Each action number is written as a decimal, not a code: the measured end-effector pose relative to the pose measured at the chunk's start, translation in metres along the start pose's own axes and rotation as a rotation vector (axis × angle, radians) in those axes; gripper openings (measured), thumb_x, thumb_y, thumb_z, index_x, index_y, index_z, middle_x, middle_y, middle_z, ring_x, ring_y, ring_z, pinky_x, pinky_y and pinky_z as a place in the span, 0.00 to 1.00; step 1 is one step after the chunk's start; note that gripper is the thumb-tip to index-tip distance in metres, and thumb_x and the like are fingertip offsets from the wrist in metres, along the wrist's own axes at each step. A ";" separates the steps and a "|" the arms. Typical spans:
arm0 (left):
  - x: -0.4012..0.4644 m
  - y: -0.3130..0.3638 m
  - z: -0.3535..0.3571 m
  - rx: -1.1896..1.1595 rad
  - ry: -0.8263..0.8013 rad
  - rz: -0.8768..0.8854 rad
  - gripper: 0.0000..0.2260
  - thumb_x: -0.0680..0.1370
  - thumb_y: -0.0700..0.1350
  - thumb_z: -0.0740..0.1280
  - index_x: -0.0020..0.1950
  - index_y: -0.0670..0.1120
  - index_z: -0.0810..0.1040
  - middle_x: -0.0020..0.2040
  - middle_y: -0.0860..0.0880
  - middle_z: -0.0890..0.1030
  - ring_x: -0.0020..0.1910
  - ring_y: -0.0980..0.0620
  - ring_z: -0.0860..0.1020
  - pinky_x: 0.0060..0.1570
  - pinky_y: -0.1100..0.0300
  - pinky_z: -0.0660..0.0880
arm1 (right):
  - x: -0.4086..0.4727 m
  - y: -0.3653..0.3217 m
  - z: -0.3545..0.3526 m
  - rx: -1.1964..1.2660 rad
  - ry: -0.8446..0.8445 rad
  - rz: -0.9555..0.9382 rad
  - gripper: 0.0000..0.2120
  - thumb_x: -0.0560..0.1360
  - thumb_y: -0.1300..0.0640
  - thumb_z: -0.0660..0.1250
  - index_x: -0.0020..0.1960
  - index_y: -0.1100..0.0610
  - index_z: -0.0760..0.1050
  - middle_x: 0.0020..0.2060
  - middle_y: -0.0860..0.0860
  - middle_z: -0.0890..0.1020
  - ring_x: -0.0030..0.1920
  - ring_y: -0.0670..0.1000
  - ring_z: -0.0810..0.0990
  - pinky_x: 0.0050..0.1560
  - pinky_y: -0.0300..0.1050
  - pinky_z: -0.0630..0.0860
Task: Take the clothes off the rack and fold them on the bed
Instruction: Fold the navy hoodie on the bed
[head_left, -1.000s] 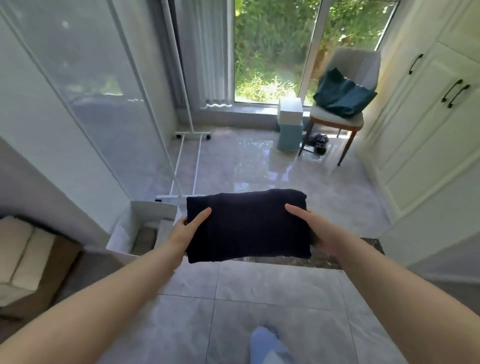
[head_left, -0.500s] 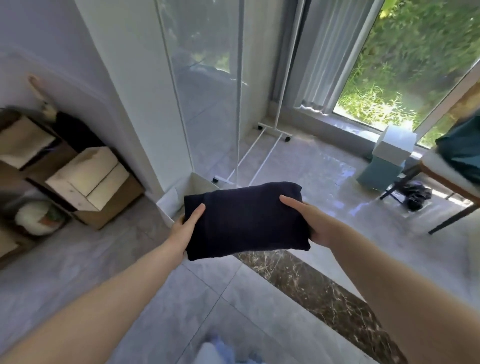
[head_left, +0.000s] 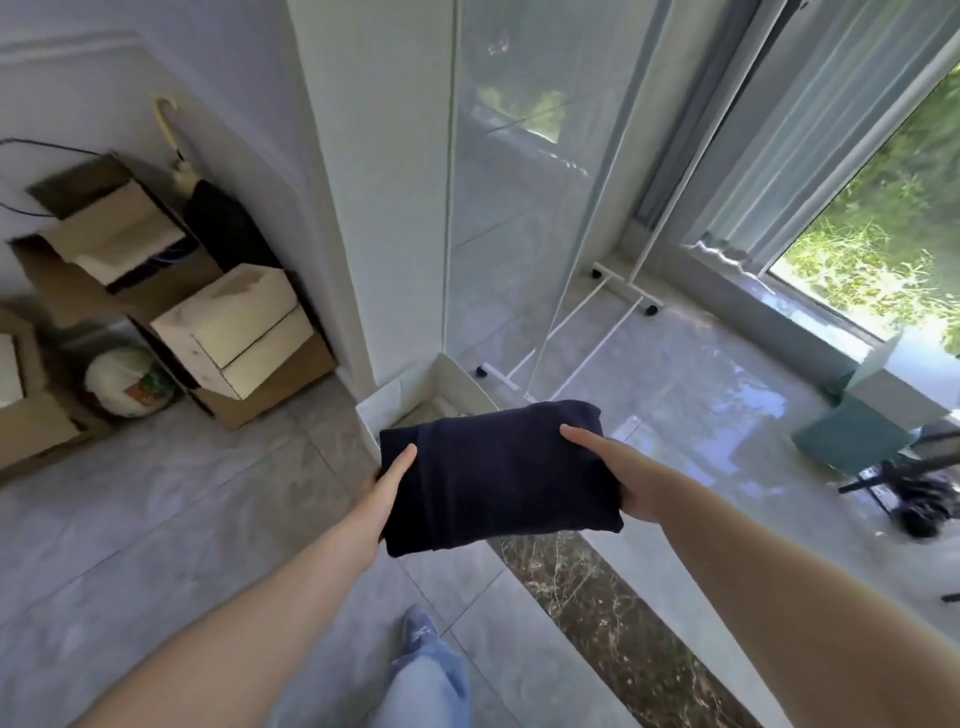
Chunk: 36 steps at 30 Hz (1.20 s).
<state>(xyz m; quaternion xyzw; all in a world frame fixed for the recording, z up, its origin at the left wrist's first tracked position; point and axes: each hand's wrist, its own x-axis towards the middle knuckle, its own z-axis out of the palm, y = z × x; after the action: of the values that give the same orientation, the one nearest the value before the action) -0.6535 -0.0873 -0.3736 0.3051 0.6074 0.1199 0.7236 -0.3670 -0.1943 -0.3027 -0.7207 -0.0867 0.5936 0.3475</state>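
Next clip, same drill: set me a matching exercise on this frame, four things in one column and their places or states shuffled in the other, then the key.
Things
1. folded navy garment
2. umbrella
3. white rack base on wheels
4. cardboard boxes

Places or states
A. leaning against the wall, behind the boxes
B. stacked on the floor at far left
C. held off the floor between the left hand and right hand
D. standing on the glossy floor by the window

Pairs: 1-C, 2-A, 3-D, 4-B
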 end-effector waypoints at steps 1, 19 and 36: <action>0.008 0.011 -0.002 -0.011 -0.001 -0.014 0.50 0.54 0.78 0.73 0.72 0.57 0.71 0.63 0.53 0.79 0.60 0.47 0.78 0.65 0.46 0.73 | 0.008 -0.015 0.003 -0.022 0.015 -0.001 0.41 0.61 0.34 0.79 0.67 0.49 0.70 0.57 0.50 0.79 0.56 0.53 0.80 0.56 0.52 0.79; 0.103 0.151 -0.006 -0.187 0.086 0.124 0.44 0.66 0.71 0.72 0.78 0.57 0.62 0.71 0.53 0.73 0.67 0.49 0.73 0.70 0.50 0.68 | 0.166 -0.191 0.035 -0.153 -0.122 -0.106 0.47 0.53 0.32 0.82 0.69 0.44 0.71 0.63 0.50 0.79 0.61 0.58 0.80 0.59 0.58 0.80; 0.221 0.138 0.052 -0.598 0.525 -0.037 0.21 0.69 0.61 0.72 0.58 0.53 0.78 0.54 0.48 0.84 0.52 0.45 0.82 0.53 0.45 0.80 | 0.356 -0.268 0.059 -0.578 -0.296 0.119 0.37 0.55 0.41 0.73 0.64 0.45 0.74 0.62 0.50 0.79 0.62 0.54 0.77 0.66 0.52 0.74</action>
<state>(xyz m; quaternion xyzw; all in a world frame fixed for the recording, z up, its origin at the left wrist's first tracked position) -0.5250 0.1258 -0.4666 0.0286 0.7155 0.3523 0.6026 -0.2442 0.2195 -0.4270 -0.6992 -0.2590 0.6619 0.0770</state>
